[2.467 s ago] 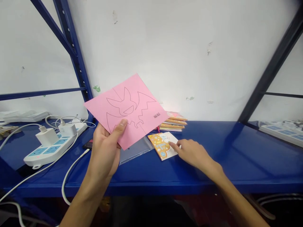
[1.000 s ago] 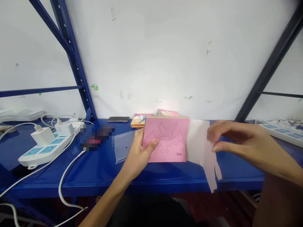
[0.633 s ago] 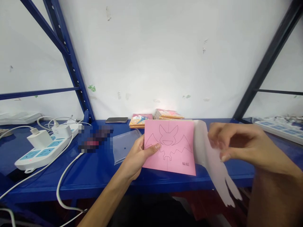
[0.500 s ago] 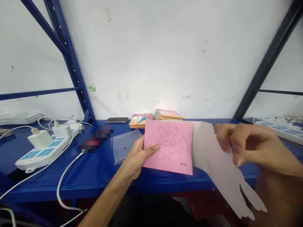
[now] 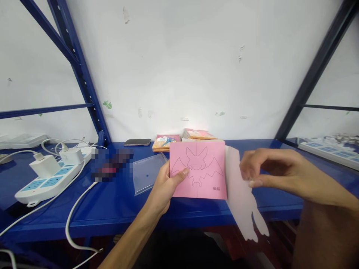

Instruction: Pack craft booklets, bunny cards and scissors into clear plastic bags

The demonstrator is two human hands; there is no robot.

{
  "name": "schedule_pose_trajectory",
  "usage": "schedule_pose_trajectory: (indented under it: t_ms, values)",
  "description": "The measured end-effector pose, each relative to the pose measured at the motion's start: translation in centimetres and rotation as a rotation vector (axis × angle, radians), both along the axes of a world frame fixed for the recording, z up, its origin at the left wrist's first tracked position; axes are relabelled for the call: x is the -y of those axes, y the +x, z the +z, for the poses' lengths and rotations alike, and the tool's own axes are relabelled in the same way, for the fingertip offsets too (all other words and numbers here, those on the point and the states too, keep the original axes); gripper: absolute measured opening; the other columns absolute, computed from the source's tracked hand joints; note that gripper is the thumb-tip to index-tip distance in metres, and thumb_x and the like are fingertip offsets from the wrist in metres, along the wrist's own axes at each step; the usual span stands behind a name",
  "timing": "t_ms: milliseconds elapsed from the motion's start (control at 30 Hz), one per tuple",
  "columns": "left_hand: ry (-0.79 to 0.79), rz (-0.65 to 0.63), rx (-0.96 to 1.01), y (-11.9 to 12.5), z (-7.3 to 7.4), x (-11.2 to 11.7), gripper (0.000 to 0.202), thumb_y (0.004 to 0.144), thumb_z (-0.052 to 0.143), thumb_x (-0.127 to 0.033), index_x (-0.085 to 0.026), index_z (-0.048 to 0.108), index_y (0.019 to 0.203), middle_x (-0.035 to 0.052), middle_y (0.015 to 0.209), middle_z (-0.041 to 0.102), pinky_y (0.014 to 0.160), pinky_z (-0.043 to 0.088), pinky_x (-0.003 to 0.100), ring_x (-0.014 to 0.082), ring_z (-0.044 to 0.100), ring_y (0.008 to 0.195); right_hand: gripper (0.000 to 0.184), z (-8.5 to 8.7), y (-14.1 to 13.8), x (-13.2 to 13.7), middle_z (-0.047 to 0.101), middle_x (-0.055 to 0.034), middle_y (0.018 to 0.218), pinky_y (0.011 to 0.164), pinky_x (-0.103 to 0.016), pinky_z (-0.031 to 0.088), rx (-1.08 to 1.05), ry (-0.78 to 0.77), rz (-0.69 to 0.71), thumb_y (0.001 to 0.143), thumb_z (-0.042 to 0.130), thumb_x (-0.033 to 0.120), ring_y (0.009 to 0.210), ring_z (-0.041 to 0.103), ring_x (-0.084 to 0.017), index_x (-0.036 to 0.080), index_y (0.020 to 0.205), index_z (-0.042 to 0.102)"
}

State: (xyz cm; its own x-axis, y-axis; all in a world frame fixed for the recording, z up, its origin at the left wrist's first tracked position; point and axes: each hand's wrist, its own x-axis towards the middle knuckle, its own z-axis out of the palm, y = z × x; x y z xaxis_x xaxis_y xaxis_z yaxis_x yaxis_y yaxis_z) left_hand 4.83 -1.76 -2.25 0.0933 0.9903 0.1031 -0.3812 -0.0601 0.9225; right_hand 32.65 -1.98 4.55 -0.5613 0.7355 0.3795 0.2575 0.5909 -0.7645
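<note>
My left hand (image 5: 165,185) grips the left edge of a pink paper pad (image 5: 206,179), thumb on its front and fingers behind. A bat outline with a faint centre line and small printed characters shows on the pad, which is held up above the blue table. Against the pad's right side hangs a pale cut-out paper (image 5: 238,198), its lower end split into two leg-like parts. My right hand (image 5: 260,172) is closed in a pinch at the upper right edge of this cut-out. How the cut-out joins the pad, if it does, is hidden.
A clear plastic sleeve (image 5: 146,173) lies left of the pad on the blue table (image 5: 112,209). Behind are a phone (image 5: 137,142) and stacks of colourful paper packs (image 5: 166,142). A power strip (image 5: 53,179) with white cables stands left. Blue posts (image 5: 81,74) flank the white wall.
My right hand has moved left with the pale cut-out, bringing it nearer the pink pad; its legs swung left and up. The pad has tilted slightly, still in my left hand.
</note>
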Motion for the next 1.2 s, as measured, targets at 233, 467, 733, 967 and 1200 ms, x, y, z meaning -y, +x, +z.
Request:
schedule_pose_trajectory:
  t_ms: [233, 467, 733, 967, 1200]
  values:
    - [-0.022, -0.084, 0.041, -0.1, -0.1, 0.0, 0.053, 0.075, 0.086, -0.025, -0.014, 0.068, 0.124, 0.0167, 0.124, 0.075, 0.108, 0.051, 0.05, 0.0343, 0.071, 0.115, 0.014, -0.1, 1.4, 0.2, 0.069, -0.0002, 0.078, 0.061, -0.026, 0.053, -0.071, 0.041, 0.022, 0.085, 0.079, 0.018, 0.073, 0.066, -0.016, 0.028, 0.08, 0.072]
    - [0.092, -0.055, -0.068, 1.1, -1.0, 0.2, 0.043, 0.083, 0.081, -0.029, -0.017, 0.069, 0.123, 0.014, 0.128, 0.073, 0.106, 0.052, 0.046, 0.0358, 0.064, 0.127, 0.004, 0.2, -0.3, -0.5, 0.074, -0.0023, 0.097, 0.087, -0.03, 0.057, 0.175, 0.046, -0.063, 0.09, 0.075, 0.029, 0.092, 0.069, -0.019, 0.026, 0.093, 0.074]
    - [0.279, 0.0, -0.168, 1.5, -2.5, -1.0, 0.053, 0.088, 0.077, -0.034, -0.017, 0.062, 0.136, 0.0138, 0.138, 0.068, 0.11, 0.048, 0.046, 0.0341, 0.061, 0.13, 0.041, -0.6, 0.3, -2.0, 0.071, -0.0021, 0.105, 0.078, -0.031, 0.06, -0.187, 0.185, -0.293, 0.09, 0.075, 0.039, 0.082, 0.067, -0.017, 0.036, 0.13, 0.065]
    - [0.289, 0.0, -0.187, 1.9, -3.0, -1.2, 0.051, 0.092, 0.071, -0.034, -0.019, 0.059, 0.14, 0.0127, 0.136, 0.069, 0.111, 0.046, 0.043, 0.0303, 0.062, 0.129, 0.11, -2.4, 2.4, -5.1, 0.055, -0.01, 0.152, 0.108, -0.05, 0.052, 0.114, -0.198, -0.069, 0.075, 0.088, 0.041, 0.132, 0.058, -0.034, 0.037, 0.164, 0.024]
    - [0.336, 0.117, -0.444, 2.5, -3.0, -0.7, 0.033, 0.094, 0.062, -0.027, -0.019, 0.062, 0.126, 0.0116, 0.139, 0.065, 0.112, 0.043, 0.041, 0.0286, 0.059, 0.131, 0.028, -2.5, 0.1, -6.0, 0.079, -0.0049, 0.108, 0.1, -0.041, 0.056, 0.324, -0.252, 0.131, 0.086, 0.077, 0.042, 0.108, 0.071, -0.029, 0.022, 0.105, 0.082]
